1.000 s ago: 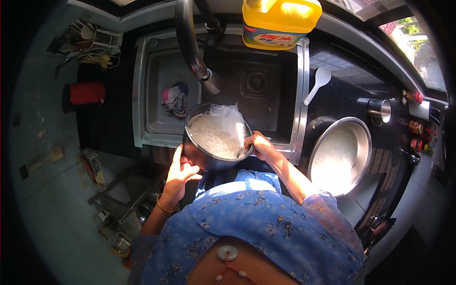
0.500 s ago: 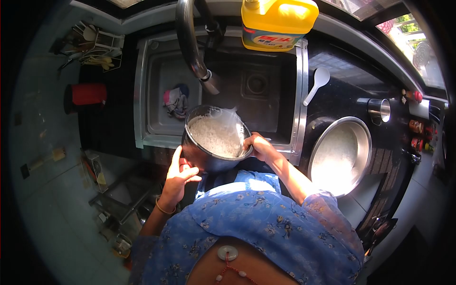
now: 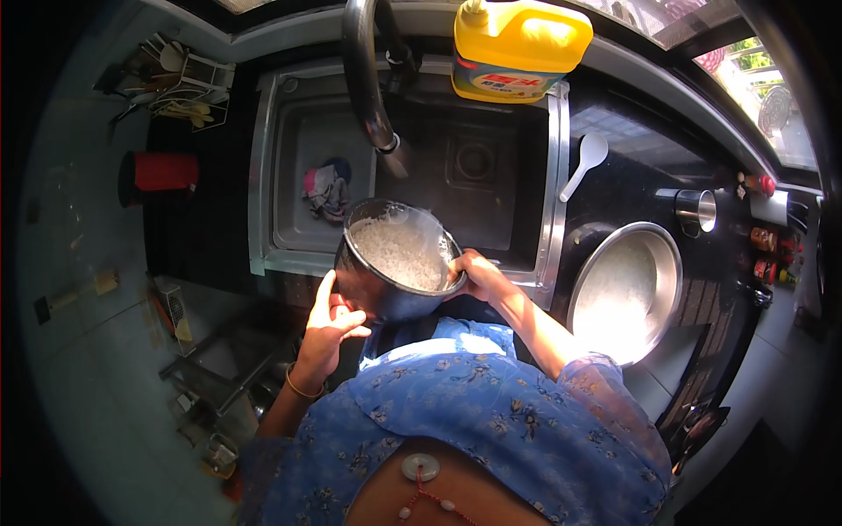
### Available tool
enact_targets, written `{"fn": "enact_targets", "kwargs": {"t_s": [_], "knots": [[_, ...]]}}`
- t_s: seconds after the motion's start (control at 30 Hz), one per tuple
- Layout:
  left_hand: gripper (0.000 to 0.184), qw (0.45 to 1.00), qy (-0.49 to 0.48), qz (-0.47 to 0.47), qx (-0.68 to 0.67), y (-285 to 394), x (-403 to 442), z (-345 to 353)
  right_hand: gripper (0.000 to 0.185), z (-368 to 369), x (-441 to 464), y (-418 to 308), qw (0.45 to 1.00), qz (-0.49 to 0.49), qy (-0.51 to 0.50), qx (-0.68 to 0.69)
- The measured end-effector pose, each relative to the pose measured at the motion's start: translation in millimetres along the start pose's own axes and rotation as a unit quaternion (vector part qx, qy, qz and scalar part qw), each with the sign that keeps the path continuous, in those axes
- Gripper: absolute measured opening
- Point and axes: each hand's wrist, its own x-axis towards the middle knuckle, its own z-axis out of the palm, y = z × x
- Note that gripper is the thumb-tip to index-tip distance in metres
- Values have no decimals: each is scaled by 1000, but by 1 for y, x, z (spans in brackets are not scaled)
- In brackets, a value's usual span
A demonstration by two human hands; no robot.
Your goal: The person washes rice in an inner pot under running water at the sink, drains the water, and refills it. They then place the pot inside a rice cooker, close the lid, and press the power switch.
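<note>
A dark inner pot (image 3: 377, 294) with white rice (image 3: 399, 250) in it is held over the front edge of the sink, tilted slightly. A pale translucent sheen covers part of the rice; I cannot tell what it is. My right hand (image 3: 476, 274) grips the pot's right rim, its fingertips reaching inside. Against the lower left wall, my left hand (image 3: 329, 326) steadies the pot with its index finger and thumb stretched out; some fingers are partly hidden. The black faucet (image 3: 373, 96) hangs above and behind the pot.
The sink (image 3: 263, 175) holds a crumpled cloth (image 3: 329, 193) at left. A yellow jug (image 3: 517, 48) stands behind. To the right are a white rice paddle (image 3: 585, 164), a large metal basin (image 3: 675, 289), a metal cup (image 3: 695, 209) and several bottles. Utensils stand in a rack (image 3: 206, 74) at far left.
The view has shifted slightly, so the faucet and jug appear a little further right. Both hands keep their places on the pot, and the pale sheen over the rice looks fainter.
</note>
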Motion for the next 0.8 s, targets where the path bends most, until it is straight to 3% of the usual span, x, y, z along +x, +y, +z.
{"fn": "enact_targets", "kwargs": {"t_s": [0.3, 0.33, 0.37, 0.5, 0.63, 0.7, 0.73, 0.77, 0.8], "knots": [[77, 997, -34, -10, -67, -11, 22, -15, 25, 4, 7, -4, 995, -18, 61, -71], [74, 998, -20, -36, -38, -17, 31, -19, 30, 5, 6, -5, 993, -52, 52, -91], [71, 994, -66, -57, -60, -17, 39, -25, 36, 6, 6, -7, 989, -86, 44, -111], [60, 987, -68, -74, -125, -28, 66, -12, 54, 7, 15, -13, 942, -178, 111, -262], [70, 987, -56, -69, -132, -45, 95, -11, 59, -5, 23, -34, 943, -193, 86, -257], [72, 986, -31, -53, -154, -60, 107, -11, 71, -10, 25, -49, 947, -215, 2, -240], [75, 981, -21, -51, -186, -59, 108, -6, 82, -1, 19, -72, 956, -118, -9, -267], [75, 980, -22, -49, -191, -61, 113, -4, 84, 9, 9, -92, 949, -68, 76, -297], [75, 981, -11, -42, -190, -63, 118, -3, 80, 1, 25, -101, 937, -165, 89, -294]]}}
